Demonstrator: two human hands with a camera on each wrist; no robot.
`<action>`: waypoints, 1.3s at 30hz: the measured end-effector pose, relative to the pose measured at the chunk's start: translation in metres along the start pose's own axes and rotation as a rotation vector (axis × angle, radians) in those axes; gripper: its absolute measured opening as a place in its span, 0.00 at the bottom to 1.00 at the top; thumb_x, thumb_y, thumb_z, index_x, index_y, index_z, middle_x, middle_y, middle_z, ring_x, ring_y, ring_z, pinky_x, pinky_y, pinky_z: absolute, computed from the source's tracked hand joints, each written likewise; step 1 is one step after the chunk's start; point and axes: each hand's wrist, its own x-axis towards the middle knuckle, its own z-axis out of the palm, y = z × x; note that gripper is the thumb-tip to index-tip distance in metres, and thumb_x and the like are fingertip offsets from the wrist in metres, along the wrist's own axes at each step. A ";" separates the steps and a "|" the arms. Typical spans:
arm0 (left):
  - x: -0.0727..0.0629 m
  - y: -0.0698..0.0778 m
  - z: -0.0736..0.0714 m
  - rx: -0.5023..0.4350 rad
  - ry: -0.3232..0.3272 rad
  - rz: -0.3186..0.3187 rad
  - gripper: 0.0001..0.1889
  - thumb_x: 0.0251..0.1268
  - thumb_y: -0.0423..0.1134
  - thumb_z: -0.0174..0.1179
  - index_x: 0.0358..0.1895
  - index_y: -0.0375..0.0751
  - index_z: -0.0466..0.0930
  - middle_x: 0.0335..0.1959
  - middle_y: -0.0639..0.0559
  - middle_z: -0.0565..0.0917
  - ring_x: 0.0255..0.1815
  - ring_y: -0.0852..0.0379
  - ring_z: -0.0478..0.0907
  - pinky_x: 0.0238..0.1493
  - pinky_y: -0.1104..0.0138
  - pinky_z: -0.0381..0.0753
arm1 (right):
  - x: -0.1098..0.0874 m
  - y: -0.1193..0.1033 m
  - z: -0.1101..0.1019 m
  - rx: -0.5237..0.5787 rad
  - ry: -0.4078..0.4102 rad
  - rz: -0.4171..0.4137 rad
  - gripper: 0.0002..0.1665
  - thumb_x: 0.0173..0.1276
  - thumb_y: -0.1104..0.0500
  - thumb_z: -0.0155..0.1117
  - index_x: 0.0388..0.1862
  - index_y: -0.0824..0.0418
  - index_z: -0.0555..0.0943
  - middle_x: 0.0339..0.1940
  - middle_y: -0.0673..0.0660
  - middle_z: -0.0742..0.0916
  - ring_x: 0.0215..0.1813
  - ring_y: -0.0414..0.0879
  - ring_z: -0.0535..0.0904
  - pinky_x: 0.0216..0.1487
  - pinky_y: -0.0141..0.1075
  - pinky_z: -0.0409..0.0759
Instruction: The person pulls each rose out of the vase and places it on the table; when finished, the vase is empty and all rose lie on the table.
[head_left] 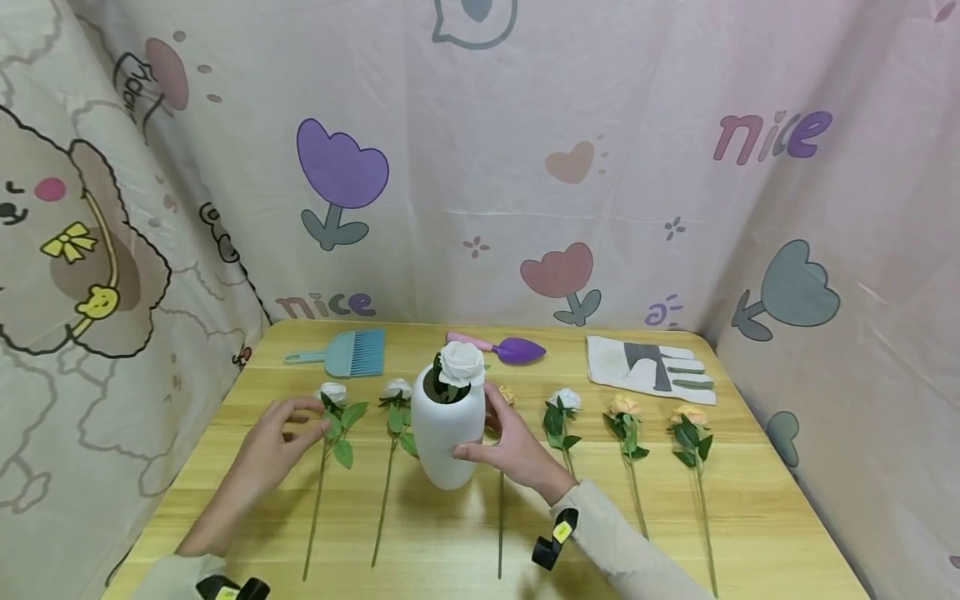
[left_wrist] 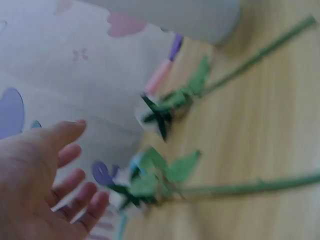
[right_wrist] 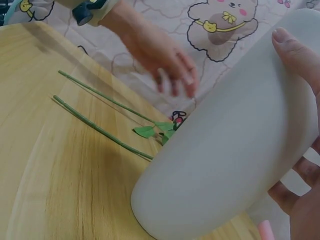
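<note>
My right hand (head_left: pixel 517 446) grips the side of a white vase (head_left: pixel 448 433), thumb in front and fingers round the far side. A white artificial rose (head_left: pixel 461 364) stands in the vase, its bloom above the mouth and its stem hidden inside. My left hand (head_left: pixel 281 437), fingers loosely bent, hovers beside a white rose (head_left: pixel 332 393) lying at the far left. In the left wrist view its fingers (left_wrist: pixel 70 187) hold nothing and the thumb stands apart. Between that rose and the vase lies another white rose (head_left: pixel 397 387).
Right of the vase lie a yellow rose (head_left: pixel 507 394), partly behind my right hand, a white rose (head_left: pixel 564 398) and two peach roses (head_left: pixel 624 406). Along the back are a blue brush (head_left: pixel 354 354), a purple trowel (head_left: pixel 517 350) and white-grey gloves (head_left: pixel 648 368). Printed curtains (head_left: pixel 465 167) border the wooden table (head_left: pixel 442 550).
</note>
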 end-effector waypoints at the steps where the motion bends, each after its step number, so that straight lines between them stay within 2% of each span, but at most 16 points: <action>1: 0.001 0.007 0.000 -0.009 0.017 0.036 0.25 0.83 0.51 0.63 0.70 0.38 0.78 0.72 0.36 0.75 0.66 0.38 0.79 0.53 0.66 0.87 | 0.000 0.000 0.000 0.000 -0.002 0.000 0.57 0.67 0.40 0.83 0.86 0.34 0.59 0.77 0.50 0.79 0.75 0.53 0.78 0.78 0.62 0.74; 3: 0.002 0.021 0.002 -0.041 0.038 0.112 0.20 0.84 0.48 0.63 0.69 0.41 0.79 0.74 0.40 0.76 0.68 0.43 0.77 0.59 0.72 0.84 | 0.000 0.000 0.001 0.005 -0.004 0.001 0.57 0.67 0.40 0.83 0.87 0.35 0.59 0.78 0.50 0.79 0.75 0.55 0.77 0.78 0.63 0.74; 5: 0.003 0.036 0.006 -0.099 0.022 0.189 0.17 0.85 0.44 0.61 0.69 0.44 0.79 0.76 0.42 0.75 0.68 0.52 0.77 0.61 0.76 0.82 | 0.000 -0.001 0.001 0.012 -0.003 0.010 0.56 0.67 0.41 0.83 0.87 0.35 0.59 0.78 0.50 0.78 0.76 0.55 0.77 0.78 0.64 0.74; 9: 0.003 0.069 0.013 -0.252 -0.099 0.325 0.20 0.87 0.36 0.57 0.75 0.47 0.75 0.82 0.43 0.70 0.73 0.70 0.71 0.67 0.75 0.79 | 0.000 -0.001 0.001 0.023 0.000 0.028 0.56 0.67 0.42 0.83 0.86 0.34 0.59 0.78 0.50 0.78 0.77 0.57 0.76 0.77 0.64 0.76; 12: 0.002 0.091 0.017 -0.310 -0.192 0.419 0.26 0.85 0.33 0.56 0.80 0.50 0.70 0.86 0.43 0.64 0.81 0.69 0.65 0.75 0.65 0.78 | 0.000 -0.001 0.001 0.023 0.001 0.039 0.56 0.67 0.43 0.83 0.86 0.34 0.59 0.79 0.50 0.78 0.78 0.57 0.76 0.77 0.63 0.77; 15: 0.003 0.108 0.020 -0.296 -0.245 0.483 0.29 0.83 0.32 0.59 0.81 0.55 0.69 0.89 0.45 0.61 0.87 0.52 0.61 0.79 0.44 0.75 | -0.001 -0.001 0.001 0.020 -0.001 0.045 0.56 0.67 0.42 0.83 0.86 0.34 0.59 0.79 0.50 0.77 0.78 0.57 0.76 0.77 0.63 0.77; 18: 0.007 0.119 0.024 -0.270 -0.281 0.500 0.28 0.82 0.35 0.61 0.79 0.61 0.73 0.90 0.50 0.58 0.88 0.36 0.57 0.76 0.25 0.67 | -0.001 -0.003 0.001 0.014 -0.004 0.044 0.56 0.68 0.42 0.82 0.86 0.35 0.59 0.79 0.51 0.77 0.78 0.58 0.75 0.77 0.64 0.76; 21: 0.012 0.128 0.027 -0.246 -0.309 0.493 0.25 0.83 0.40 0.61 0.77 0.65 0.76 0.91 0.50 0.56 0.89 0.31 0.52 0.72 0.17 0.63 | -0.002 -0.003 0.001 0.012 -0.008 0.046 0.55 0.69 0.42 0.81 0.87 0.35 0.58 0.79 0.51 0.77 0.77 0.58 0.75 0.76 0.64 0.77; 28: 0.029 0.145 0.035 -0.166 -0.369 0.512 0.23 0.83 0.49 0.60 0.76 0.59 0.79 0.90 0.43 0.56 0.87 0.31 0.54 0.72 0.20 0.68 | -0.002 -0.002 0.000 0.019 -0.008 0.050 0.54 0.70 0.42 0.80 0.86 0.35 0.58 0.78 0.51 0.77 0.76 0.58 0.76 0.73 0.59 0.82; 31: 0.033 0.151 0.038 -0.118 -0.366 0.529 0.24 0.83 0.52 0.60 0.76 0.56 0.80 0.89 0.43 0.59 0.85 0.32 0.57 0.71 0.23 0.71 | -0.001 -0.001 0.000 0.008 -0.011 0.042 0.54 0.70 0.42 0.80 0.86 0.34 0.58 0.78 0.51 0.77 0.76 0.56 0.76 0.74 0.57 0.81; 35: 0.037 0.158 0.042 -0.078 -0.296 0.569 0.23 0.85 0.50 0.57 0.76 0.52 0.81 0.86 0.42 0.65 0.83 0.32 0.63 0.69 0.28 0.77 | -0.001 0.000 0.000 -0.003 -0.007 0.022 0.55 0.70 0.41 0.80 0.87 0.33 0.57 0.78 0.50 0.77 0.75 0.54 0.77 0.74 0.56 0.79; 39: 0.041 0.164 0.044 -0.111 -0.191 0.606 0.22 0.85 0.46 0.59 0.75 0.48 0.80 0.82 0.43 0.71 0.79 0.34 0.71 0.66 0.33 0.83 | 0.000 0.000 0.000 -0.007 -0.001 0.003 0.56 0.69 0.41 0.81 0.87 0.32 0.58 0.78 0.50 0.78 0.73 0.53 0.78 0.74 0.56 0.78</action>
